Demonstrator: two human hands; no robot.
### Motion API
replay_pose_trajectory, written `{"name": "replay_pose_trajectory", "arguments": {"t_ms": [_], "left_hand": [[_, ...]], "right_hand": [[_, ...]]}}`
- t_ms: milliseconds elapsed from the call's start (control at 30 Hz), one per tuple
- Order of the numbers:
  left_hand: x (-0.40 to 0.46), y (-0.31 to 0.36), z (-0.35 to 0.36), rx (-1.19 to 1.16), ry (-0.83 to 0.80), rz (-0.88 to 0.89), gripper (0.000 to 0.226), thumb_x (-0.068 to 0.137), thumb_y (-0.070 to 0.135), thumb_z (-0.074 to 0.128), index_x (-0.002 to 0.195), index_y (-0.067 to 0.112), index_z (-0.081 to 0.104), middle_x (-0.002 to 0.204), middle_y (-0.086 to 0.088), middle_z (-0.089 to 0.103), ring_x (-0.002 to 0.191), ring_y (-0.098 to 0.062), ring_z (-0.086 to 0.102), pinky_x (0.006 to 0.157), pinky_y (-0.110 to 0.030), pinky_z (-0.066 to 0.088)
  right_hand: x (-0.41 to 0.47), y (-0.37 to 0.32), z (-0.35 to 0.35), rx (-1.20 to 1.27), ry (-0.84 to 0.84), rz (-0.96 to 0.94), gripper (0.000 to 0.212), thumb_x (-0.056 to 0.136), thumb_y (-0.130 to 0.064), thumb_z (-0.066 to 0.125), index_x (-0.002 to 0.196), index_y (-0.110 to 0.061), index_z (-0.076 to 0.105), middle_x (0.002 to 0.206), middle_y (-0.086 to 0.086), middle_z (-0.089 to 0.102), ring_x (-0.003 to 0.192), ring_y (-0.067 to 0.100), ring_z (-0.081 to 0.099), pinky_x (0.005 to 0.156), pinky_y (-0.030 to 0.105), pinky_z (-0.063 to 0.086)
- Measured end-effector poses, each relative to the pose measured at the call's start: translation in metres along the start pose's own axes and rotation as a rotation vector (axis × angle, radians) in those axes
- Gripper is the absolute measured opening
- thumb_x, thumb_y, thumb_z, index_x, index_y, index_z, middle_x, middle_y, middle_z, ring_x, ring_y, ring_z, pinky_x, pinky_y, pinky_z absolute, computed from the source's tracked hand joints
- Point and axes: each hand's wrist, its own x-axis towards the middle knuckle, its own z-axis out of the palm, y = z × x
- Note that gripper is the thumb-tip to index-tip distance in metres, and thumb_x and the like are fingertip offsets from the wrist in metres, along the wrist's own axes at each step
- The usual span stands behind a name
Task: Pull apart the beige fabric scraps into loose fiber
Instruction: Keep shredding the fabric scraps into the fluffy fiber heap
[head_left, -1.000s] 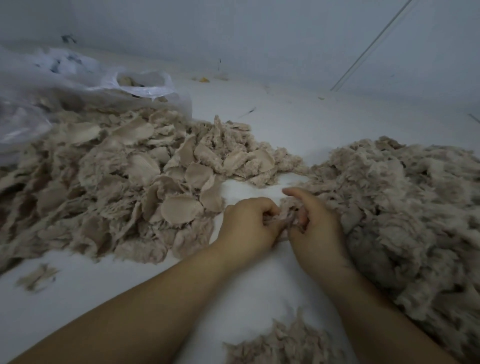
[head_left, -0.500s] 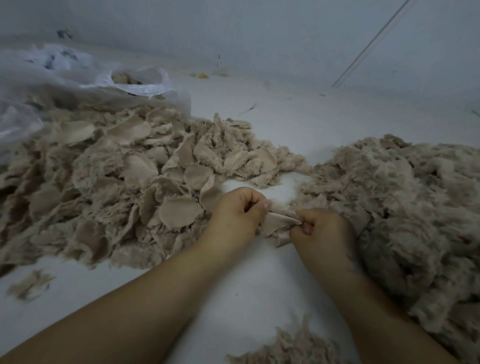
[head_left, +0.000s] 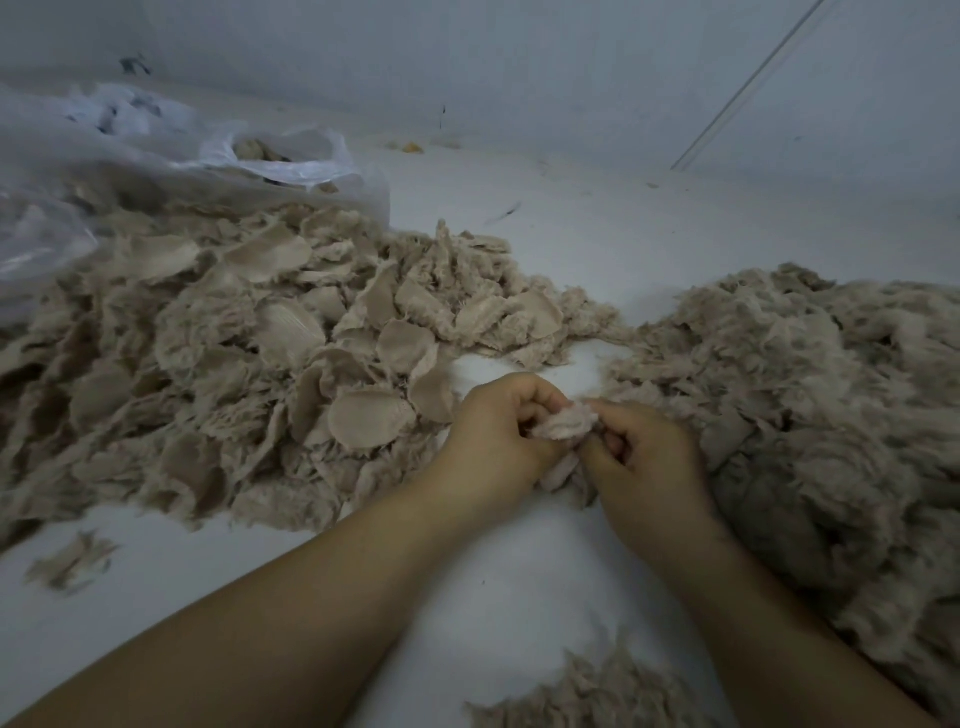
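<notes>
A wide heap of beige fabric scraps covers the left half of the white surface, many of them rounded pieces with frayed edges. A big mound of loose beige fiber lies on the right. Between the two piles, my left hand and my right hand meet, both pinching one small fuzzy beige scrap held bunched between the fingertips. Part of the scrap hangs below the hands and is partly hidden by my fingers.
A clear plastic bag with more scraps lies at the back left against the pale wall. A small tuft of fiber sits at the near left, and another clump lies at the bottom edge between my forearms.
The scrap was stretched flat between my hands half a second ago; now it is bunched up and my hands have come closer together.
</notes>
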Motion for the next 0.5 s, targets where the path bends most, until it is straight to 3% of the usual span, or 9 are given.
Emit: {"name": "replay_pose_trajectory", "arguments": {"t_ms": [67,133,233,333,400,433,500], "left_hand": [[0.000,0.001,0.000,-0.021,0.032,-0.008,0.024,0.084,-0.007,0.067,0.081,0.016,0.061,0.068,-0.009,0.062,0.054,-0.014,0.051,0.050,-0.020,0.040],[0.000,0.000,-0.001,-0.068,0.122,-0.007,0.026,0.086,-0.008,0.063,0.076,0.016,0.063,0.064,-0.006,0.061,0.051,-0.012,0.048,0.047,-0.019,0.037],[0.001,0.000,-0.006,-0.151,0.220,-0.002,0.027,0.090,-0.002,0.062,0.070,0.016,0.064,0.054,0.005,0.056,0.049,-0.007,0.046,0.049,-0.018,0.036],[0.002,0.000,-0.011,-0.285,0.250,-0.015,0.027,0.091,0.000,0.060,0.069,0.015,0.063,0.054,0.006,0.057,0.050,-0.005,0.048,0.049,-0.017,0.038],[0.002,0.001,-0.011,-0.304,0.245,-0.004,0.027,0.093,0.000,0.058,0.070,0.014,0.060,0.051,0.007,0.053,0.046,-0.004,0.043,0.045,-0.017,0.034],[0.001,0.002,-0.011,-0.297,0.227,-0.002,0.025,0.094,-0.001,0.057,0.072,0.013,0.059,0.051,0.008,0.053,0.046,-0.004,0.043,0.045,-0.017,0.034],[0.000,0.003,-0.007,-0.289,0.168,-0.009,0.021,0.093,-0.003,0.057,0.078,0.010,0.059,0.054,0.006,0.058,0.048,-0.005,0.049,0.047,-0.018,0.038]], "right_hand": [[0.001,0.000,0.001,-0.062,0.040,0.012,0.034,0.086,-0.008,0.059,0.058,-0.014,0.043,0.055,-0.005,0.032,0.053,0.013,0.032,0.051,0.030,0.026],[0.002,-0.001,-0.001,-0.092,0.089,0.044,0.048,0.088,-0.007,0.061,0.054,-0.017,0.029,0.052,-0.005,0.029,0.050,0.013,0.029,0.050,0.034,0.024],[0.003,-0.004,-0.002,-0.192,0.135,0.073,0.055,0.091,-0.016,0.064,0.051,-0.019,0.026,0.049,-0.005,0.028,0.047,0.012,0.028,0.049,0.035,0.021],[0.003,-0.004,-0.003,-0.262,0.136,0.075,0.054,0.088,-0.015,0.064,0.051,-0.019,0.026,0.049,-0.005,0.027,0.047,0.011,0.026,0.048,0.034,0.018],[0.003,-0.002,-0.002,-0.259,0.158,0.067,0.047,0.085,-0.011,0.064,0.052,-0.016,0.030,0.049,-0.004,0.029,0.047,0.014,0.028,0.047,0.031,0.021],[0.002,0.000,-0.002,-0.222,0.168,0.071,0.037,0.084,-0.010,0.063,0.054,-0.015,0.041,0.052,-0.004,0.036,0.050,0.016,0.035,0.048,0.030,0.026],[0.001,-0.004,0.000,-0.103,0.149,0.089,0.006,0.083,-0.015,0.063,0.083,-0.018,0.069,0.066,-0.012,0.053,0.064,0.012,0.051,0.060,0.021,0.039]]}}
